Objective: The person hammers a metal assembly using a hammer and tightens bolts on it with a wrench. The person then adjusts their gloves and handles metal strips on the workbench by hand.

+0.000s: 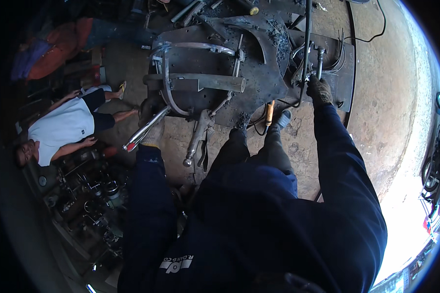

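Observation:
My left hand [154, 135], in a knit work glove, is closed around the shiny handles of locking pliers [145, 129], beside the lower left of a bent metal-bar frame [166, 73]. The pliers' jaws are hard to make out. A second pair of locking pliers [197, 138] hangs by the frame's near edge. A thick pipe [220, 83] lies across the frame on a dark steel plate [266, 90]. Off to the right, my gloved right hand [319, 91] grips a hammer-like tool [320, 63] with a metal shaft and a short crosswise head.
An upright dark rod [307, 46] stands just left of my right hand. A torch-like orange handle [269, 113] with a cable hangs near my feet. Offcuts and metal bits litter the plate. At left a person in a white shirt [66, 122] is near machine parts [98, 195].

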A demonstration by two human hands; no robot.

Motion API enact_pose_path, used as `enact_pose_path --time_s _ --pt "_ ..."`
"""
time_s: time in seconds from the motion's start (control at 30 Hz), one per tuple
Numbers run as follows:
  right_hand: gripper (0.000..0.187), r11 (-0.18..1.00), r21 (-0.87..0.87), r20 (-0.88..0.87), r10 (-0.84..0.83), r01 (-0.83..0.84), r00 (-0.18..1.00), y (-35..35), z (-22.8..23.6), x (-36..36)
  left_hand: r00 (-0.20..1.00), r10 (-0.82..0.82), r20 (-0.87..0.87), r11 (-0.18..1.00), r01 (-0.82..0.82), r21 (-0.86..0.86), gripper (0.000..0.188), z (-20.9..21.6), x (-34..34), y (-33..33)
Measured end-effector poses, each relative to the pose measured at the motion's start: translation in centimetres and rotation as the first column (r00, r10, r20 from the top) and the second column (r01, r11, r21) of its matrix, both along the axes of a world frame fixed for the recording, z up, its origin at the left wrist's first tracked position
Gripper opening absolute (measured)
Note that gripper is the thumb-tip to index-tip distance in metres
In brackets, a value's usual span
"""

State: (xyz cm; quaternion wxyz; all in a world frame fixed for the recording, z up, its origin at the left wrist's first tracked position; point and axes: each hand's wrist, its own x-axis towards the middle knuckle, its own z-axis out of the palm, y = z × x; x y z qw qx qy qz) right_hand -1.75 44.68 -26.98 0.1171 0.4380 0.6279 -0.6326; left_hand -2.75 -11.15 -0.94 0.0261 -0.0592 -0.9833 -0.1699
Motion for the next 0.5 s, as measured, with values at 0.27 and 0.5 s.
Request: enact_pose_path --time_s 0.27,0.5 --pt "0.024 0.874 0.413 -0.467 -0.037 0.255 0.884 -2.8 12.8 9.4 0.996 -0.049 0.072 0.976 0.032 0.217 0.033 2.2 -1.8 1.2" --pt "0.048 0.977 -0.084 -0.558 -0.209 0.196 0.803 -11.7 24.9 13.0 0.981 0.156 -0.116 0.906 -0.095 0.412 0.056 2.3 -6.5 0.2"
